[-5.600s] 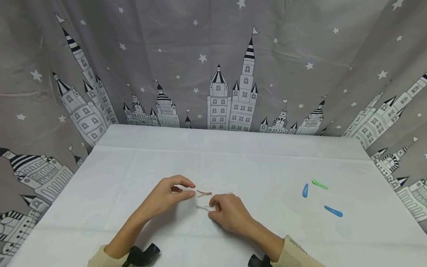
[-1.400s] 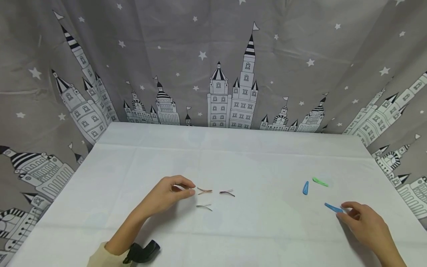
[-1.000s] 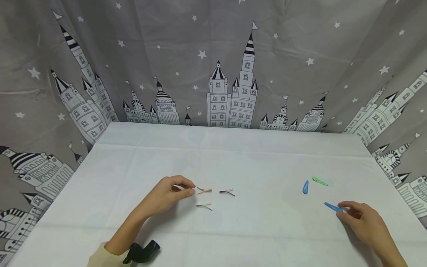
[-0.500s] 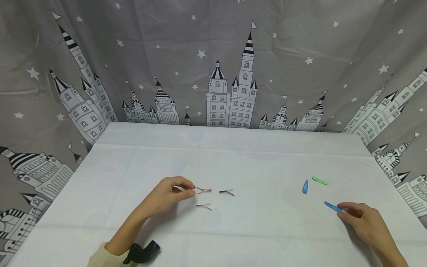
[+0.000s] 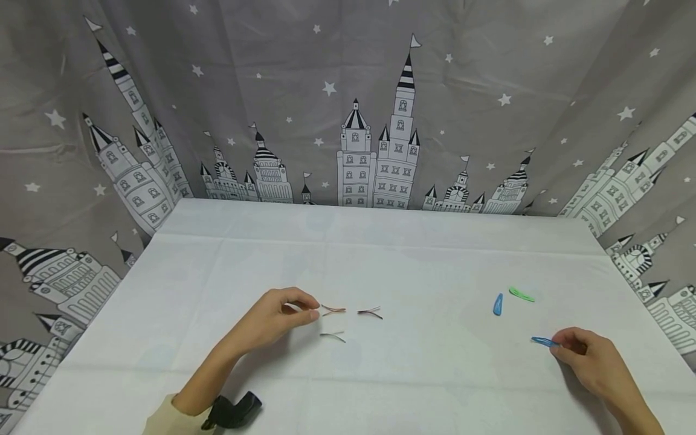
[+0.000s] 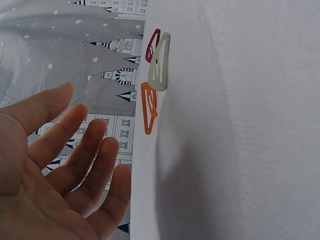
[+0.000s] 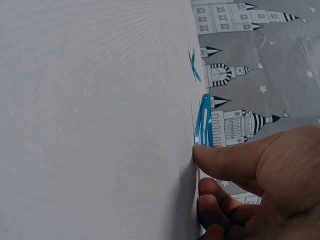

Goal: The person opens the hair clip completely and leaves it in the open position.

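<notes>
My right hand pinches one end of a blue snap hair clip between thumb and fingers, low over the white table on the right. In the right wrist view, the held clip sticks out past the thumb. My left hand stays with fingers loosely bent and nothing between them. Closest to its fingertips lies an orange snap clip. A dark red clip lies to the right of that one, and a pale green clip nearer me; the left wrist view shows all three.
Beyond my right hand lie another blue clip and a bright green clip. The white cloth-covered table ends at a grey curtain printed with castles and stars. A black device sits at my left wrist.
Earlier my right hand was at the pale green clip; it has moved right to the blue clip. Just now the blue clip has tilted in its fingers. The left hand has hardly moved.
</notes>
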Motion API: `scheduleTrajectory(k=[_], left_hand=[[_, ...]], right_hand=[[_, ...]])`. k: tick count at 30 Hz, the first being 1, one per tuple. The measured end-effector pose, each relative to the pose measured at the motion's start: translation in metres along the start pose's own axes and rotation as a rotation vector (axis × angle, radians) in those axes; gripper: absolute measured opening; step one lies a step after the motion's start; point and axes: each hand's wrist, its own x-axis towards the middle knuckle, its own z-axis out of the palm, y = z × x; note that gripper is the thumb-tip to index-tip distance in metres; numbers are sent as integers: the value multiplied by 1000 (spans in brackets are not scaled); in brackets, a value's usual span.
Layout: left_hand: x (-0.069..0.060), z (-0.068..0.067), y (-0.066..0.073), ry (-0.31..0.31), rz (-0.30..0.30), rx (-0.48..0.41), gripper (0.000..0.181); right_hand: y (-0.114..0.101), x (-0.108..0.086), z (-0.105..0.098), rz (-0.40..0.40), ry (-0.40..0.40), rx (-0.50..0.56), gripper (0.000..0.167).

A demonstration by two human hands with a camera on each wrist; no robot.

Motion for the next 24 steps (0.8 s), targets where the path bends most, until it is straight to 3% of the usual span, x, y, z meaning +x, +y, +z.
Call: scheduleTrajectory(k=[8, 24], left_hand=[[0, 1, -1, 2, 6, -1, 24], [1, 2, -1, -10, -25, -8, 23]], right_hand=[[-4, 3, -7, 102, -108, -3, 22], [1, 3, -4, 94, -92, 8, 27]])
